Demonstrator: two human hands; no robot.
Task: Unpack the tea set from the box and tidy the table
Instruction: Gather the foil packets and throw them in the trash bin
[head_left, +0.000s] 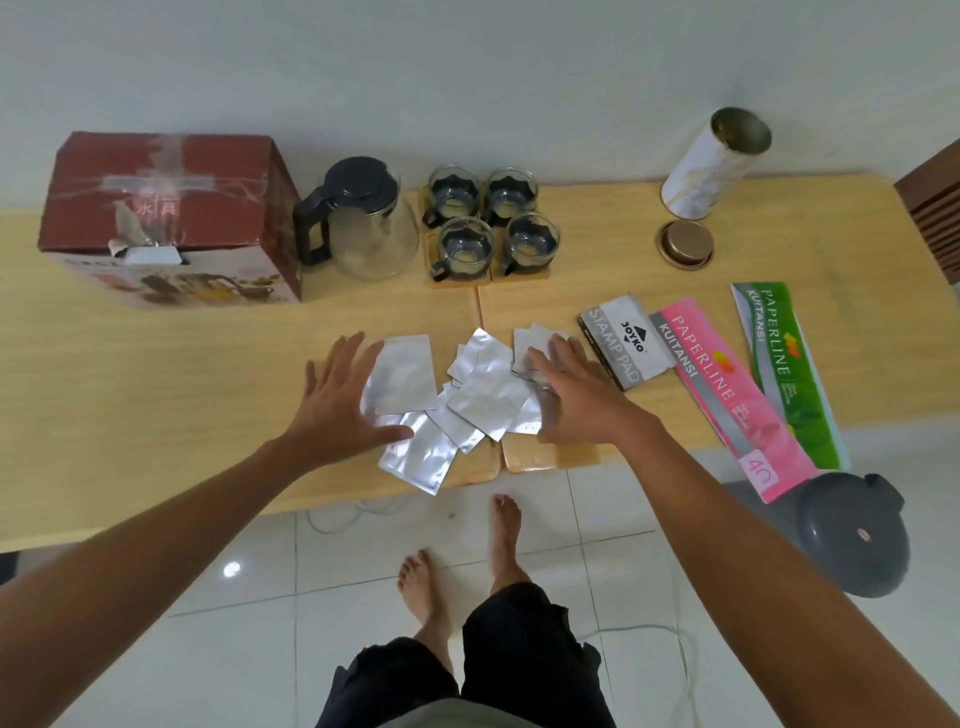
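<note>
Head view: foil sachets (470, 387) heaped mid-frame on bench (156, 389)
Left hand (337, 402): fingers spread wide, flat beside heap
Right hand (571, 395): fingers splayed, pressing sachets

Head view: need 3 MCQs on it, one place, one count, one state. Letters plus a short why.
1. Where does the glass teapot stand?
A. Between the red box and the glass cups
B. On top of the box
C. Beside the pink receipt book

2. How many glass cups sit on the wooden coasters?
A. Two
B. Four
C. Six

3. What state is the white canister in?
A. Lying on its side
B. Upright and capped
C. Upright and open, its lid on the table in front of it

Answers:
1 A: the teapot stands right of the box and left of the cups.
2 B: two rows of two cups show.
3 C: the metal inside of the canister is visible and the gold lid lies apart from it.
</note>
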